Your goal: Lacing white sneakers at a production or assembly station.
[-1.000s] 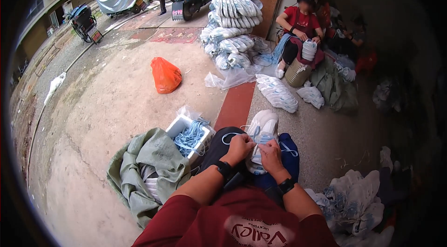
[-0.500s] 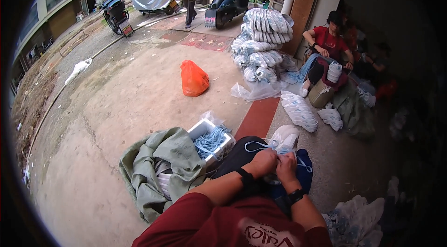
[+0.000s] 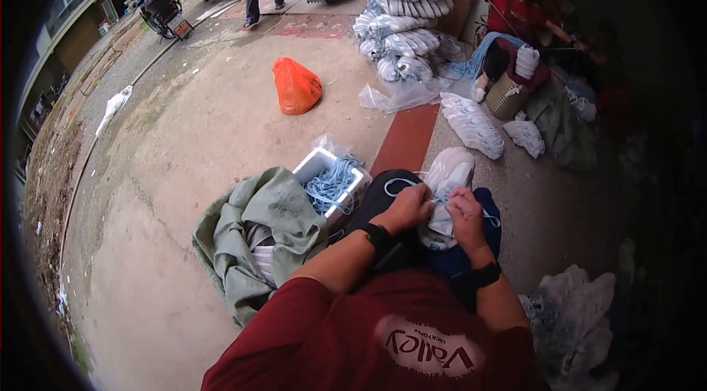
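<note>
A white shoe rests on my lap, its toe pointing away from me, with a light blue shoelace across its front. My left hand is closed, pinching the lace at the shoe's left side. On the other side, my right hand is also closed on the lace, and a loose end trails out past it to the right. The two hands are slightly apart above the shoe's opening. Exactly where the lace passes through the eyelets is too small to make out.
Left of my leg stand a white foam box of blue laces and a green sack with white shoes. Stacked shoes, an orange bag and a seated co-worker are ahead. More shoes lie at right.
My hands have moved apart, the right one away from the left. The view has tipped downward. The seated co-worker's arms have spread wide, and the person carrying a crate has walked closer.
</note>
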A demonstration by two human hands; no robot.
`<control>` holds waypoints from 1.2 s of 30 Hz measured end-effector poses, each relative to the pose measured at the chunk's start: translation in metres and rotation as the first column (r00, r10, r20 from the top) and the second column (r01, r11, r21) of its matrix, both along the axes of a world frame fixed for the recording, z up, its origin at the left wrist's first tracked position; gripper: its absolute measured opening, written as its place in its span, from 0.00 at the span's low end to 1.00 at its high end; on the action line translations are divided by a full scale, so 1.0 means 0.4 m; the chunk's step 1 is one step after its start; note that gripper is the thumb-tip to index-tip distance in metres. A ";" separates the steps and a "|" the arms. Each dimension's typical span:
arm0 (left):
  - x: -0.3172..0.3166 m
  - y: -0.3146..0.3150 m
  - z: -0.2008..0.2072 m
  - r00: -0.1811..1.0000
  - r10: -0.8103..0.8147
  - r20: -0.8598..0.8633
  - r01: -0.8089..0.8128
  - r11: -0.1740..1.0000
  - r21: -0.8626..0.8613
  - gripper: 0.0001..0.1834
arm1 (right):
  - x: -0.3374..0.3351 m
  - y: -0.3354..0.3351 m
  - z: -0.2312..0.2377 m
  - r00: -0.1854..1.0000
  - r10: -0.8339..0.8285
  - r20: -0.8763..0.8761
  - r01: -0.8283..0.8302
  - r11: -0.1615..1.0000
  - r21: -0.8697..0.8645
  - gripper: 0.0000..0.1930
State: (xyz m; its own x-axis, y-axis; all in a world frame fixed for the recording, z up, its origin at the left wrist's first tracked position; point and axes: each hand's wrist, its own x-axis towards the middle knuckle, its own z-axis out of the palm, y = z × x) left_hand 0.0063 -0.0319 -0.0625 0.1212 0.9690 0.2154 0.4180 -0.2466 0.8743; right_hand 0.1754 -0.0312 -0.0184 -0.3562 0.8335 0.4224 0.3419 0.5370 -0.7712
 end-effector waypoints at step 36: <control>-0.222 -0.099 0.056 0.633 0.233 -0.739 -0.166 0.972 0.164 0.06 | 0.455 -0.104 -0.158 0.849 -0.516 0.115 0.528 0.815 -0.239 0.09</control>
